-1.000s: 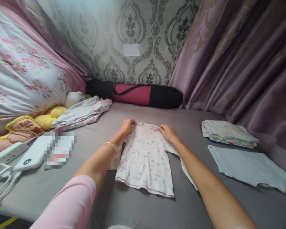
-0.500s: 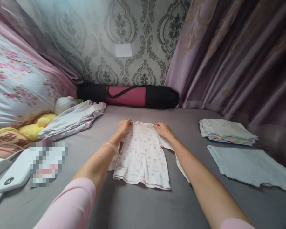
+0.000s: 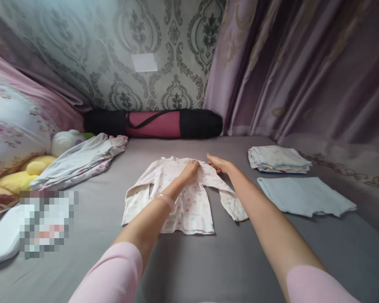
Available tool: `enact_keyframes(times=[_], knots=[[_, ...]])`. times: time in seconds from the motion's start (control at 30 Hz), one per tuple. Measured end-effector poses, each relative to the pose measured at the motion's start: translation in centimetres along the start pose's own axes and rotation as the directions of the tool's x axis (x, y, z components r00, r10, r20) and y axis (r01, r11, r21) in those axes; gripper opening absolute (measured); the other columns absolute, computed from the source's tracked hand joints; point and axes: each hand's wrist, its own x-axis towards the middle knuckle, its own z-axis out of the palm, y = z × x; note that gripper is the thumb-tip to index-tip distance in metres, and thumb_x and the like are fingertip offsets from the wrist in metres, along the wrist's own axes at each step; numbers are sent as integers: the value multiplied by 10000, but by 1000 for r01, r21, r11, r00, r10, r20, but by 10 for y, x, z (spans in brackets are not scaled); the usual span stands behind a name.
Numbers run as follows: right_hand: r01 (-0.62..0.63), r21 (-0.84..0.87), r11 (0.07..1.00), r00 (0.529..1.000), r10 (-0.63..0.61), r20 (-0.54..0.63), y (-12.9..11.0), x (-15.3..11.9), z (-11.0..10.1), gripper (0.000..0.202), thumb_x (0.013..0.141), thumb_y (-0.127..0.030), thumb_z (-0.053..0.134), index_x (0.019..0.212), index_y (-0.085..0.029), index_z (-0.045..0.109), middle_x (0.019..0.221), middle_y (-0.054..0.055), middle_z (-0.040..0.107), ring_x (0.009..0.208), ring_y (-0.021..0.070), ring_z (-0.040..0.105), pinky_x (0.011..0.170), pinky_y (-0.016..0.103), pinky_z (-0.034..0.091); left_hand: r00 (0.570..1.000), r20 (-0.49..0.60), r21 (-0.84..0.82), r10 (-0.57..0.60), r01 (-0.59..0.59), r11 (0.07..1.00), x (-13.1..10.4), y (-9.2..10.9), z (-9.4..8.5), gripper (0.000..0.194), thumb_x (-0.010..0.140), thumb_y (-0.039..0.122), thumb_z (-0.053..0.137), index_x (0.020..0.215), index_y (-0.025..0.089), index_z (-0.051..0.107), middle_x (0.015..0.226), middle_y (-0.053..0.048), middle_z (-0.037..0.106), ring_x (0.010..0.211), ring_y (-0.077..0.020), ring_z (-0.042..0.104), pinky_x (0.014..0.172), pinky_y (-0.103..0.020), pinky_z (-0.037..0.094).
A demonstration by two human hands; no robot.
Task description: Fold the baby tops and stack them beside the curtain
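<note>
Left grip point(image 3: 191, 170) touches the shirt point(image 3: 194, 206) near its collar, between outspread sleeves.

- Left sleeve point(image 3: 113, 269): pale pink, plain cloth, ending near the elbow with a rounded edge.
- Right sleeve point(image 3: 312, 282): matching pale pink, ending likewise near the elbow; partly out of view.
- Bangle point(image 3: 166, 200): one, pale, smooth, rounded, worn on the left forearm point(image 3: 139, 227) near the wrist; underside hidden.
- Right forearm point(image 3: 262, 214): bare below the sleeve.
- Left hand point(image 3: 191, 170), right hand point(image 3: 220, 163): both bare.
</note>
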Motion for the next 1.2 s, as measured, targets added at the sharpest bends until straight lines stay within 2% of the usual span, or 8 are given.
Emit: enact_keyframes(times=[0.2,0.37,0.57,0.73,0.8,0.9,1.0,1.2], knots=[[-144,144,979,977,118,175,16,-12,-23,640,960,-654,123,673,-188,454,452,-51,365,322,41,129,296,149,84,998,-61,42,-2,4,999,-10,2,12,282,877,74,376,1070,116,577,1137,-183,584,1090,-264,521,1007,-449,416],[-193,-94,977,969,204,137,22,-35,-53,580,882,-687,472,597,-183,433,435,-88,291,338,15,108,323,151,45,998,-64,68,-3,7,998,-10,6,12,290,962,206,368,1140,149,590,1212,-156,581,1154,-264,514,1044,-453,397],[-184,-290,939,977,207,48,34,-70,-88,456,618,-491,854,578,-181,521,434,-100,320,380,28,210,364,184,134,999,-33,129,18,-14,992,-13,8,11,333,969,250,377,1209,139,578,1261,-156,563,1197,-269,490,1069,-435,375],[55,-169,984,998,-48,43,52,-98,-100,377,576,-460,853,717,-153,686,706,27,649,668,125,571,592,222,417,999,-16,175,50,-47,983,-13,10,11,370,984,321,378,1259,138,545,1270,-157,553,1215,-264,466,1081,-440,344],[140,-98,985,990,-140,13,59,-108,-100,374,595,-461,825,760,-153,692,829,62,692,829,173,614,729,251,448,998,-8,183,60,-57,981,-13,11,11,381,989,339,374,1283,151,527,1267,-145,557,1218,-261,458,1077,-449,337],[229,-1,973,970,-228,-82,71,-119,-97,378,596,-486,799,719,-170,632,779,37,662,794,167,604,733,265,448,998,-6,186,62,-60,981,-14,13,11,409,992,369,376,1322,160,500,1275,-152,558,1210,-272,456,1068,-468,332],[217,-14,976,961,-217,-171,83,-124,-95,400,644,-538,752,738,-189,582,698,-7,600,659,130,551,606,243,416,1000,-19,181,21,-18,983,-15,14,12,474,986,416,397,1384,164,455,1323,-174,529,1216,-293,448,1060,-481,328],[39,-376,926,932,-170,-321,99,-130,-97,389,671,-539,708,774,-178,606,616,-28,540,545,107,466,476,222,313,1000,16,169,17,-20,985,-15,14,14,490,953,510,445,1386,282,469,1375,-98,517,1270,-324,391,1074,-491,312]])
